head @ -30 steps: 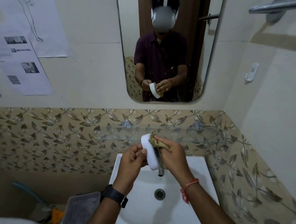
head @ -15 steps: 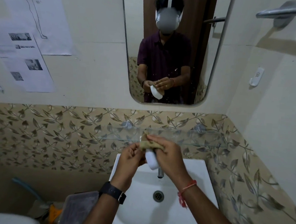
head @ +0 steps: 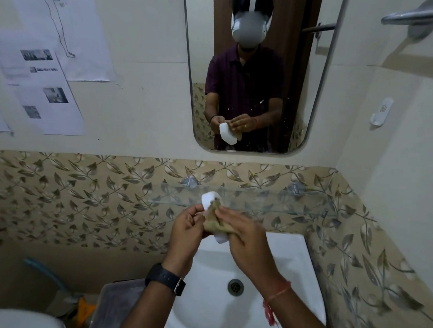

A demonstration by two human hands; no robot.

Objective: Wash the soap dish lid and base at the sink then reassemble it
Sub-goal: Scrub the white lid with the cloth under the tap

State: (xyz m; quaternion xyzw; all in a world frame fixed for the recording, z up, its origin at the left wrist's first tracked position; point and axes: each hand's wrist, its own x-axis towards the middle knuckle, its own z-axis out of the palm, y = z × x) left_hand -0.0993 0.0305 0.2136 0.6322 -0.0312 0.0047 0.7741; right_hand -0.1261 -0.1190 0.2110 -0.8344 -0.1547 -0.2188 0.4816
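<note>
Centre frame, above the white sink (head: pixel 290 264), the left hand (head: pixel 184 234) has its grip closed on the white soap dish piece (head: pixel 209 200), held on edge, while the right hand (head: pixel 246 241) grips a brownish scrub pad (head: pixel 215 223) pressed against it. Lid or base? Can't tell from here, and the other half isn't in view. The danger, I'd say: the plastic is probably wet and slick and held only at its rim, so a hard scrub could squirt it free to clatter into the basin, or knock the glass shelf (head: pixel 259 199) just behind. No water visibly runs. The room is dim and tight: mirror (head: pixel 298 92) upper centre, leaf-pattern tiles (head: pixel 81 193) across the middle, papers (head: pixel 38 82) taped upper left, a grey bin (head: pixel 118 307) lower left.
</note>
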